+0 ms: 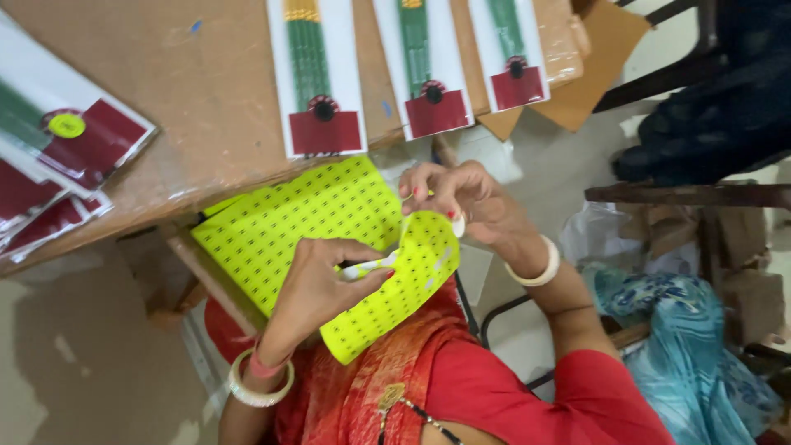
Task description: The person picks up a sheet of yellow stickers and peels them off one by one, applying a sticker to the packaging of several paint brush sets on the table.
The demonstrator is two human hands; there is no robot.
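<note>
A bright yellow sticker sheet (pixel 305 218) with rows of small dark marks lies across my lap and curls up at its near end. My left hand (pixel 317 284) grips the curled sheet at its edge, thumb on top. My right hand (pixel 457 198) pinches a small yellow sticker at the top of the curl, fingers closed around it. Both wrists carry white bangles. On the brown table (pixel 206 107) above lie three white cards (pixel 317 78) with green strands and a dark red panel each.
More such cards (pixel 62 136) are stacked at the table's left edge; one bears a round yellow sticker. Brown cardboard sheets (pixel 593 58) overhang the table's far right. A dark chair (pixel 700 82) and blue patterned cloth (pixel 684 346) are at the right.
</note>
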